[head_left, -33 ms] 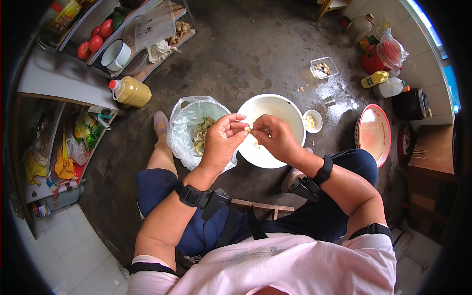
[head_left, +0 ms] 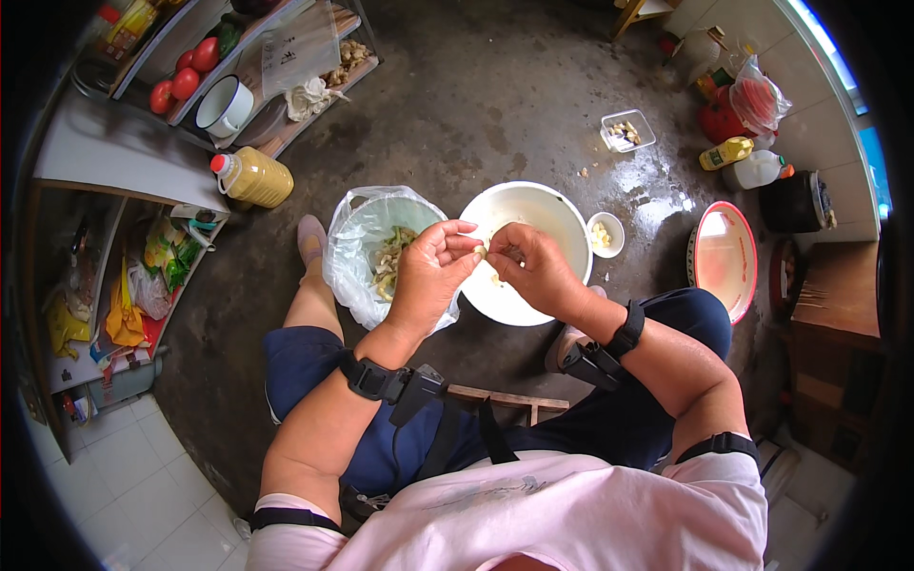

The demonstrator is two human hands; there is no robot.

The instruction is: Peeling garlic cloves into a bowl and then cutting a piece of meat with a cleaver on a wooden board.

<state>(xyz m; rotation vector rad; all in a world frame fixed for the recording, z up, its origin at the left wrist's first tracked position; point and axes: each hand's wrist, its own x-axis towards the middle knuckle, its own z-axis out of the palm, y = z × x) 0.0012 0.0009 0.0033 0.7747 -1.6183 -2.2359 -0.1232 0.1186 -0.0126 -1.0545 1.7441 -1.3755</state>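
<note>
Over the left rim of a white basin (head_left: 543,205), my left hand (head_left: 430,268) and my right hand (head_left: 539,269) meet at the fingertips. Both pinch a small pale garlic clove (head_left: 482,251), mostly covered by the fingers. A few pale bits lie inside the basin. Left of it, partly behind my left hand, stands a bin lined with a clear plastic bag (head_left: 345,268), holding peelings and green scraps (head_left: 391,249). To the basin's right sits a small white bowl (head_left: 617,246) with peeled cloves (head_left: 600,235).
A clear plastic tray (head_left: 651,143) with more cloves lies farther off on the wet floor. A red-rimmed basin (head_left: 728,257) stands at right, near bottles (head_left: 726,154) and a black pot (head_left: 793,203). At left are an oil jug (head_left: 262,181) and shelves (head_left: 124,205).
</note>
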